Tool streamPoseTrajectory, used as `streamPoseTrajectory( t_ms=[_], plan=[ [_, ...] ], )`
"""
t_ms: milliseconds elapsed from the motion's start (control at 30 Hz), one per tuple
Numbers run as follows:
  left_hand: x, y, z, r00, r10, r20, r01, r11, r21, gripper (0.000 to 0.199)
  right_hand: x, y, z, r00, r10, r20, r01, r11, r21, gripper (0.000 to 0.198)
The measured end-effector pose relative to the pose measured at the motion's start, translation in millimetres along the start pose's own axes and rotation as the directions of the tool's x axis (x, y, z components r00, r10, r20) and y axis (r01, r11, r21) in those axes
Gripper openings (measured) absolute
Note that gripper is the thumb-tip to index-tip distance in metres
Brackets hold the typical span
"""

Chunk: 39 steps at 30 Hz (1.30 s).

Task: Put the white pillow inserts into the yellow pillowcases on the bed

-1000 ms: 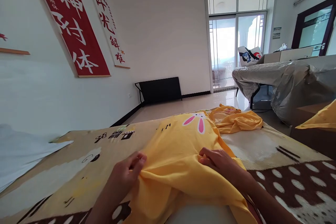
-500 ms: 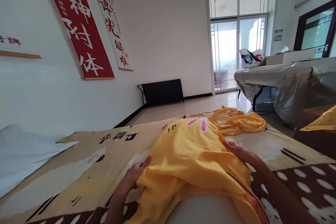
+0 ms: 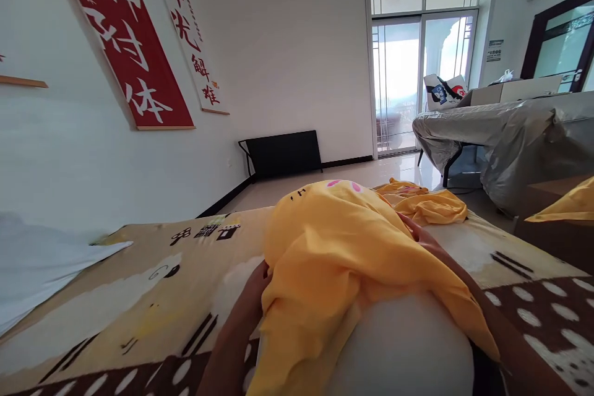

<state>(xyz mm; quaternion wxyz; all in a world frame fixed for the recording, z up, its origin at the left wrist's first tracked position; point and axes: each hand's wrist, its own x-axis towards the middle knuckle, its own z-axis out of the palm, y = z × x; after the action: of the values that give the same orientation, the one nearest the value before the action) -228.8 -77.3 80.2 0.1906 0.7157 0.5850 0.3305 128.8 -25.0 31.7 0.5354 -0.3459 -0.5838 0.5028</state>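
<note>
A yellow printed cloth (image 3: 320, 241), with "Hi" lettering and pink rabbit ears near its far edge, bulges up in front of me. My left hand (image 3: 263, 272) grips its left side, the fingers mostly hidden behind the fabric. On the far right side my right hand (image 3: 413, 229) holds the cloth too, its fingertips partly covered. Below the near edge of the cloth shows a smooth, rounded white thing (image 3: 403, 346); I cannot tell what it is. Another crumpled yellow cloth (image 3: 431, 205) lies just beyond, at the bed's far edge.
A beige and brown patterned blanket (image 3: 153, 303) spreads beneath. White fabric (image 3: 51, 266) lies at the left. A folded black panel (image 3: 283, 154) leans by the wall. At the right stand a plastic-covered table (image 3: 510, 117) and a brown box (image 3: 547, 241) with yellow cloth above it.
The yellow cloth has risen and bunched into a higher bulge, its near edge drawn away from me. More of the white thing shows. Both hands have moved slightly up in view with the cloth.
</note>
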Motion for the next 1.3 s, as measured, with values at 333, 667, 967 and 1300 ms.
streamPoseTrajectory(
  t_ms=[333,667,967,1300],
  plan=[
    [-30.9,21.6,-28.7,0.985,0.079,0.151,-0.129,0.927,0.352,0.043,-16.4,-39.2,-1.9,0.915,-0.295,-0.276,0.079,0.799,-0.596,0.036],
    [-42.5,55.6,16.5,0.928,0.022,0.372,-0.207,0.861,0.464,0.059,-56.7,-73.5,45.2,0.904,0.005,0.428,0.365,0.514,-0.776,0.063],
    [-20.1,38.6,-6.1,0.971,0.190,0.144,-0.230,0.903,0.362,0.027,-35.9,-39.8,28.9,0.973,-0.192,0.125,0.171,0.246,-0.954,0.049],
    [-25.6,22.2,-24.4,0.743,0.435,-0.509,-0.149,0.848,0.508,0.027,-41.4,-56.9,19.8,0.975,-0.174,-0.138,-0.101,0.204,-0.974,0.027]
  ],
)
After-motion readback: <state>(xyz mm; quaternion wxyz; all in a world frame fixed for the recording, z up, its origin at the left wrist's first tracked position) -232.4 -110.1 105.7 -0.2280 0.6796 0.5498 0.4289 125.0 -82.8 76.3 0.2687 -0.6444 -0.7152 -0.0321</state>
